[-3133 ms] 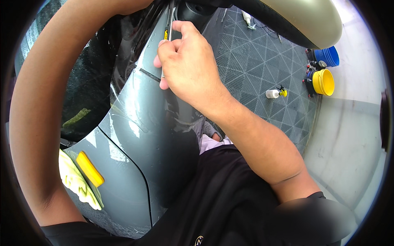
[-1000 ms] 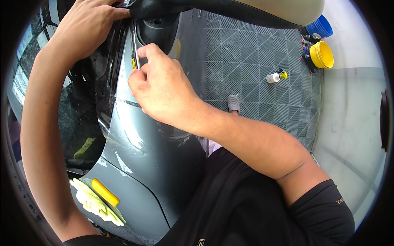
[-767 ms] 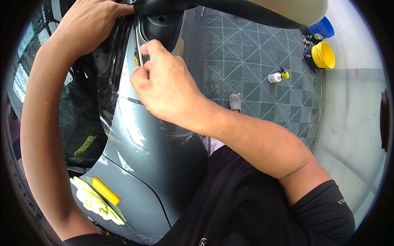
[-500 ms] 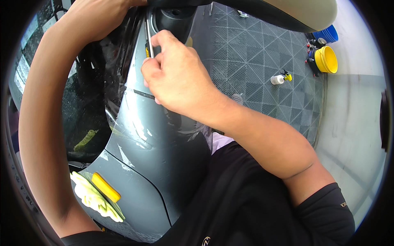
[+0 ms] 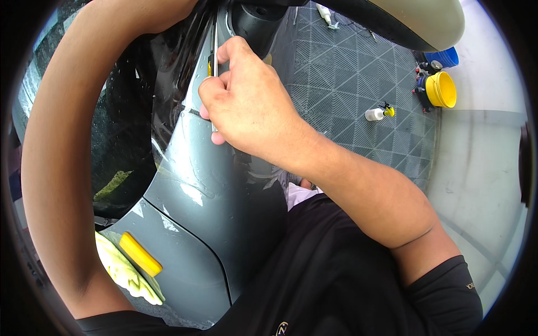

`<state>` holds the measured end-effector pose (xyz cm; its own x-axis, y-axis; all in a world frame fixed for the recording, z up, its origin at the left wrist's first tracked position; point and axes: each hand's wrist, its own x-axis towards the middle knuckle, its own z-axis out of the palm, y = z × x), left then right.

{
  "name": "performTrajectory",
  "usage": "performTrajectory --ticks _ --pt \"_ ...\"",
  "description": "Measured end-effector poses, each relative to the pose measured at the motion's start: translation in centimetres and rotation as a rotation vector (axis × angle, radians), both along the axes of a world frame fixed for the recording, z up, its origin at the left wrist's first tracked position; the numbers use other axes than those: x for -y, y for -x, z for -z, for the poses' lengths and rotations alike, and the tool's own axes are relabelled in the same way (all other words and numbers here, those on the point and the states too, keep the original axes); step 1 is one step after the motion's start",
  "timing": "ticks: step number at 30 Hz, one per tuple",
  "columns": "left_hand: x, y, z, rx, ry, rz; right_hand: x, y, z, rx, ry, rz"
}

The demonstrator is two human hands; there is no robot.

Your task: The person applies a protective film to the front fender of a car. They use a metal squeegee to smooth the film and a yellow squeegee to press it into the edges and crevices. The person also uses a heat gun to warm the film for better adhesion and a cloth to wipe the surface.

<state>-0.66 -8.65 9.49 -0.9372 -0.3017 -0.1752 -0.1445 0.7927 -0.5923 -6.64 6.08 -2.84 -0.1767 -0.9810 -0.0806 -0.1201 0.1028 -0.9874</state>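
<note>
My right hand grips a slim metal blade tool with a yellow label, held lengthwise against a narrow seam of the grey car body panel beside the black mirror base. My left hand reaches to the top of the picture, left of that base; its fingers are out of sight. A pale yellow-green cloth and a yellow block rest on the panel at lower left.
The mirror housing overhangs at upper right. Dark wet glass is left of the panel. A spray bottle stands on the tiled floor; yellow and blue buckets are by the pale wall.
The whole view has shifted over the last second, the car sliding up and right. My left hand's fingers have left the top of the picture. My right hand still holds the tool along the seam.
</note>
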Motion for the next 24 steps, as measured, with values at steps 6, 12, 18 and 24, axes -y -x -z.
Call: performTrajectory --ticks 6,12,18,24 --pt "0.8 1.1 0.5 0.01 -0.019 -0.045 -0.5 -0.1 0.1 0.016 -0.012 0.008" --pt "0.5 0.7 0.3 0.055 0.025 -0.08 -1.1 -1.0 -0.1 0.053 -0.012 -0.015" --pt "-0.1 0.3 0.0 0.047 0.039 -0.036 -1.6 -1.5 -0.4 0.057 -0.036 -0.027" --pt "0.6 0.5 0.8 0.034 0.028 -0.074 -1.9 -1.9 -0.6 0.133 -0.02 -0.01"
